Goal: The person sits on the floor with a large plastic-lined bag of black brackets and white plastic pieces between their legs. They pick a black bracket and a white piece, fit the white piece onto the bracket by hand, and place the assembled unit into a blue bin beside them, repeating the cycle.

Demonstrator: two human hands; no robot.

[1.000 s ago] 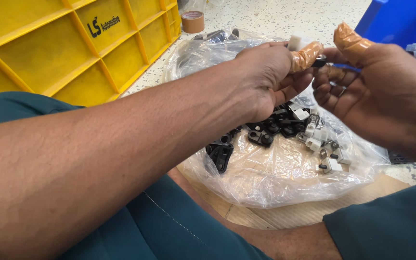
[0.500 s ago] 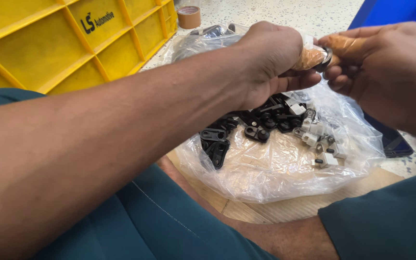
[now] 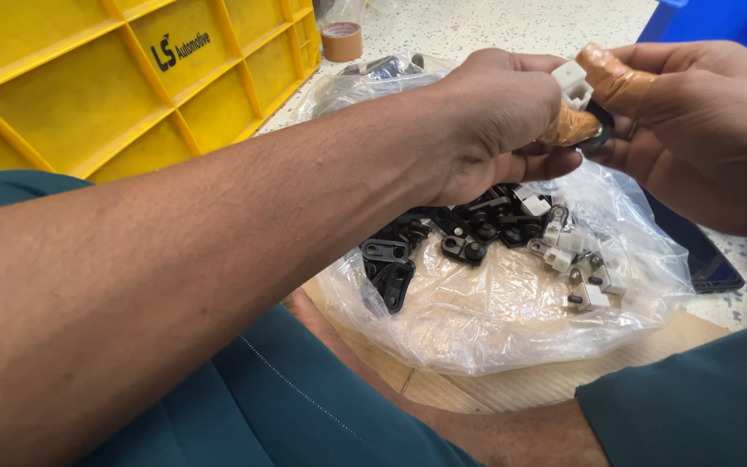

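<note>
hands: left hand (image 3: 494, 112) and right hand (image 3: 702, 121) now raised, pinching white clip (image 3: 573, 82) onto black ring (image 3: 600, 130), probably
bag (image 3: 512, 320): untouched

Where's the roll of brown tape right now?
Head view, top centre: the tape roll stands on the speckled floor, just right of the yellow crate.

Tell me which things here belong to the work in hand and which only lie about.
In use: left hand, right hand, small white plastic clip, black plastic ring part, clear plastic bag of parts.
Lying about: yellow plastic crate, brown tape roll, blue bin.
</note>
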